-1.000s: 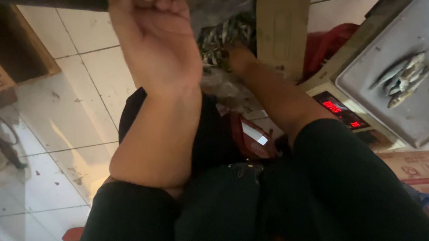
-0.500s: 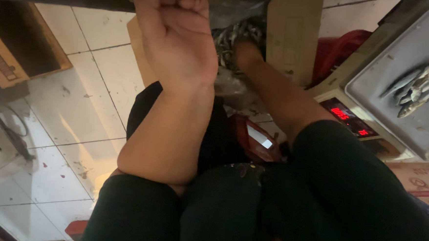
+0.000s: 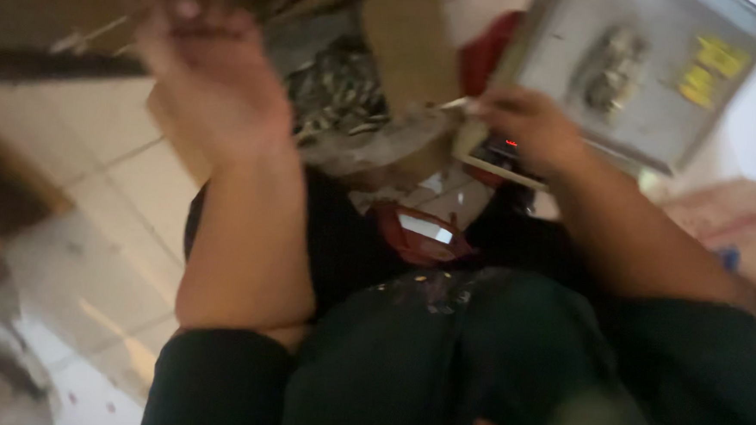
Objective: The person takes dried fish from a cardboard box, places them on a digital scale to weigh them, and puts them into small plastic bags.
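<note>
Blurred left hand (image 3: 208, 83) raised over glossy pale floor tiles (image 3: 77, 197), grip unclear, right hand (image 3: 529, 130) fingers curled on flat metal scale (image 3: 653, 72) edge, cardboard box (image 3: 403, 59) of small silvery fish (image 3: 337, 90) between

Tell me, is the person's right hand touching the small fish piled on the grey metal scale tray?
Apart. The head view shows the right hand at the lower left edge of the grey metal scale tray, with bare tray between it and the small fish.

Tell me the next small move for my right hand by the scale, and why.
Probably move the right hand off the scale edge: it rests by the lit red display, and small fish lie on the tray, so a touch might skew the reading. Blur hides contact.
</note>
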